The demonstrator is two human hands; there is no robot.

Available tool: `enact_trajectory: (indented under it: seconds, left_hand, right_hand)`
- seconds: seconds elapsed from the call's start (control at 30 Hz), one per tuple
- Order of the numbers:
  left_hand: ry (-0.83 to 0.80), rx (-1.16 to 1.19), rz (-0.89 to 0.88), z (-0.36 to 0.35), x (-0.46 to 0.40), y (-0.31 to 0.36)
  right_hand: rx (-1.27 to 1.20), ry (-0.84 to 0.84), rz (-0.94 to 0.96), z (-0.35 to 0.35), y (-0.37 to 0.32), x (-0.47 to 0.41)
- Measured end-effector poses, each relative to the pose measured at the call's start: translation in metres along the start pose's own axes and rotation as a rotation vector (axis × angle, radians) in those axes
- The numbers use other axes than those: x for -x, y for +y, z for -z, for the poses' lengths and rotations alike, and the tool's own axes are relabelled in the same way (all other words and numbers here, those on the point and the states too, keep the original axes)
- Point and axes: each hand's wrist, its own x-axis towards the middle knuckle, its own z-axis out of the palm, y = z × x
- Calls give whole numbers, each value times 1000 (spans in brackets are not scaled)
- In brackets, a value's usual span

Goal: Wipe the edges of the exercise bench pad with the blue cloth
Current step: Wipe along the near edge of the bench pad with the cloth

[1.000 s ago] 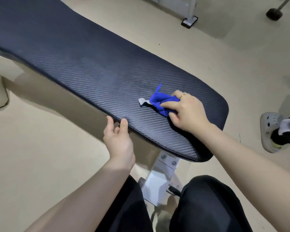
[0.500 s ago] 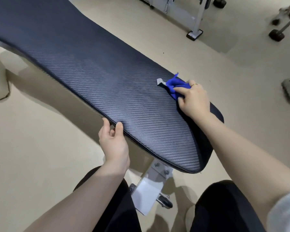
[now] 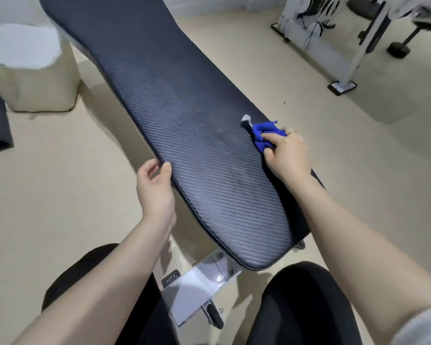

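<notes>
The bench pad (image 3: 184,135) was a long, dark slab with rounded corners, narrower toward its far end, and its cover had a fine diagonal weave like carbon fibre that caught a dull sheen across the middle. A thin piped seam ran along its left edge. The person's right hand (image 3: 288,155) lay on the pad's right edge, fingers curled shut around the blue cloth (image 3: 263,134), which was scrunched into a soft, creased wad pressed against the pad just ahead of the knuckles; a small pale tag (image 3: 246,118) stuck out of the cloth at its far end. A thin ring (image 3: 293,132) showed on one finger of that hand. The left hand (image 3: 154,185) gripped the opposite edge, thumb laid on the top surface by the seam and the fingers hooked underneath, half closed with nothing in it but the pad's rim. Below the near end of the pad, a glossy white metal bracket (image 3: 197,287) with bolts carried it, and a black roller (image 3: 213,317) sat at its foot. The floor (image 3: 60,195) was smooth and beige. To the left stood a squat, tan, bag-like shape (image 3: 42,93); I couldn't tell what was in it.
</notes>
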Motion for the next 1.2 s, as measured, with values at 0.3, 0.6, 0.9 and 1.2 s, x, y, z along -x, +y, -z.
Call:
enact_trajectory:
  seconds: [0.3,0.6,0.9,1.2]
  left_hand:
    - [29,-6,-17,-9,66,-28]
    - [-7,57,-43,-12,68,-30]
    - [-80,52,38,-1,60,-24]
    - [-25,68,16,-1,65,-25]
  right_hand:
    - [-83,-191,435,21,53,37]
    - [-52,-145,206,26,38,29]
    - [-26,-126,319,18,-19,46]
    - [-41,-374,755,40,-27,106]
